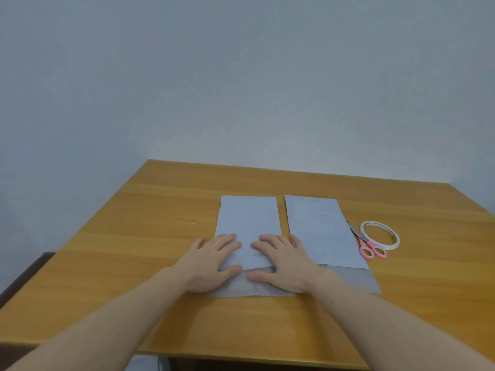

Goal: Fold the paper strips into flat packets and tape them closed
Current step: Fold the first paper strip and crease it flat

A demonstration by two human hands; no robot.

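Note:
Two pale blue-grey paper strips lie side by side on the wooden table [134,236]. The left strip [249,218] has its far part folded toward me, the folded edge stopping short of the near end. My left hand [214,263] and my right hand [284,266] press flat on it with straight fingers, thumbs along the folded edge. The right strip [321,231] is folded the same way and my right hand's outer edge overlaps it slightly. A roll of white tape [393,241] lies to the right.
Pink-handled scissors [371,247] lie between the right strip and the tape roll, blades partly under the strip's edge. A grey wall stands behind the table. A dark piece of furniture [24,274] sits at the lower left beside the table.

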